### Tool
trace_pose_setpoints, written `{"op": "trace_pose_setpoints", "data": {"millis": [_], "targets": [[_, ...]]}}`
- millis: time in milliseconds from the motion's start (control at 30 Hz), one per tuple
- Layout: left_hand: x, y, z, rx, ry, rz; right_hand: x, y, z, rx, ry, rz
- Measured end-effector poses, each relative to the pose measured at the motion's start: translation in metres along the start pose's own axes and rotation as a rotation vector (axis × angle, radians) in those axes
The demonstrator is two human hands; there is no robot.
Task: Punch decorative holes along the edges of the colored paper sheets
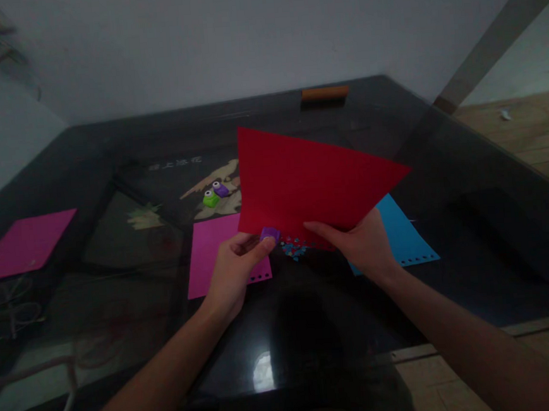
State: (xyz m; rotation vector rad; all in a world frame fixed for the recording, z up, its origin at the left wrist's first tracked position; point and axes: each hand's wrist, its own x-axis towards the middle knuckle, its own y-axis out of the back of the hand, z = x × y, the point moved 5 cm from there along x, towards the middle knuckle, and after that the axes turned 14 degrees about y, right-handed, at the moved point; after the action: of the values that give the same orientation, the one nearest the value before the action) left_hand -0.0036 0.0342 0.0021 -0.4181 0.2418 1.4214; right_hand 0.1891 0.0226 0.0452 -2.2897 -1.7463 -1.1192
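Observation:
My right hand [360, 243] grips the near edge of a red paper sheet [305, 178], held tilted above the dark glass table [447, 230]. Pinched in my left hand [234, 269] is a small purple punch [270, 234], set on the sheet's near left edge. Small coloured paper bits [294, 249] lie on the table just below that edge. A magenta sheet [211, 251] with punched holes lies under my left hand. Partly hidden behind my right hand is a blue sheet [403, 233], also with holes along its near edge.
A green punch [211, 200] and another purple punch [221, 189] sit on the table beyond the magenta sheet. Another magenta sheet [23, 244] lies at the far left. An orange object [325, 92] rests at the table's far edge. A wooden floor [530, 135] shows at right.

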Motion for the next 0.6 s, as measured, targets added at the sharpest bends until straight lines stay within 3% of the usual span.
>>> {"op": "trace_pose_setpoints", "data": {"millis": [600], "targets": [[-0.0018,-0.0021,0.0027,-0.011,-0.011,-0.008,0.0014,0.0007,-0.0036,-0.013,-0.018,0.003]]}}
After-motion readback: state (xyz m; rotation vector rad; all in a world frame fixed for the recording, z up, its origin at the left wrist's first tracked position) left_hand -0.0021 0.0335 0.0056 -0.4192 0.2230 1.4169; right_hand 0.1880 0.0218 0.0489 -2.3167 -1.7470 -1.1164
